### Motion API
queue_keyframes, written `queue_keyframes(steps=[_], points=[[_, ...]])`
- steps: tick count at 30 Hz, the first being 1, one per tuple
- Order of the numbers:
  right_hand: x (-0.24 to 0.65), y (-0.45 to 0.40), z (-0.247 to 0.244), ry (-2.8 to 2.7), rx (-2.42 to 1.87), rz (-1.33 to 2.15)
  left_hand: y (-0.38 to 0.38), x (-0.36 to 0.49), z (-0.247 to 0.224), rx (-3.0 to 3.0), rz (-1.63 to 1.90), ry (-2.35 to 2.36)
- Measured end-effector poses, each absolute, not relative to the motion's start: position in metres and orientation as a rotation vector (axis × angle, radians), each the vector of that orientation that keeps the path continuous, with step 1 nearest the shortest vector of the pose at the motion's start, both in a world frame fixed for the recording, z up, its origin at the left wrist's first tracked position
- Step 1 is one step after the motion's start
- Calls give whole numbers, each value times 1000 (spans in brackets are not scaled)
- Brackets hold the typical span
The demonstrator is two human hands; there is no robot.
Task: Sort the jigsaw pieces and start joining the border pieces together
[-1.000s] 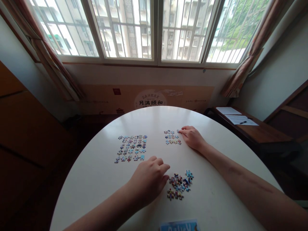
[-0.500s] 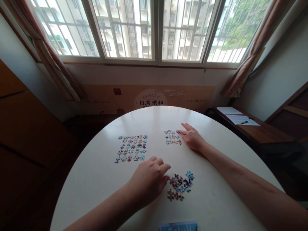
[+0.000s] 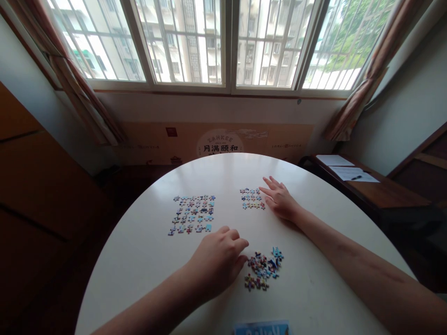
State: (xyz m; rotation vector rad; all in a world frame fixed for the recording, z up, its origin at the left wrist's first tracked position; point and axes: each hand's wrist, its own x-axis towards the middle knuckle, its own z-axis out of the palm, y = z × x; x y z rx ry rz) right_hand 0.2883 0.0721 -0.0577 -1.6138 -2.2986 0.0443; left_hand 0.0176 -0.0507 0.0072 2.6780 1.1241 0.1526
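My right hand (image 3: 279, 201) rests on the table just right of a small set of puzzle pieces (image 3: 252, 198) laid out in three rows. Its fingers are spread and nothing shows in them. Left of the main heap of jigsaw pieces (image 3: 258, 266), my left hand (image 3: 223, 256) is loosely curled, with thumb and forefinger apart beside the heap's edge. No piece is visible between those two fingertips; the other fingers are bent and partly hidden. Beyond my left hand, a larger block of puzzle pieces (image 3: 193, 211) lies in several spaced rows.
All the pieces lie on a round white table (image 3: 139, 260). A blue printed box or card (image 3: 261, 328) is cut off at the bottom edge. To the right, a low wooden bench (image 3: 394, 193) carries papers (image 3: 354, 174) and a pen. Barred windows and curtains stand behind.
My right hand's fingers have lifted slightly off the top-row end piece and spread wider. My left hand stays almost still beside the heap. The view has shifted a little.
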Motion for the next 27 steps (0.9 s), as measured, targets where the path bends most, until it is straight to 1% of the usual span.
queue_keyframes(steps=[18, 27], points=[[291, 73, -61, -2344, -1530, 79, -51, 17, 4, 2694, 179, 1142], [297, 76, -68, -2273, -1423, 89, -51, 17, 5, 2732, 172, 1121]])
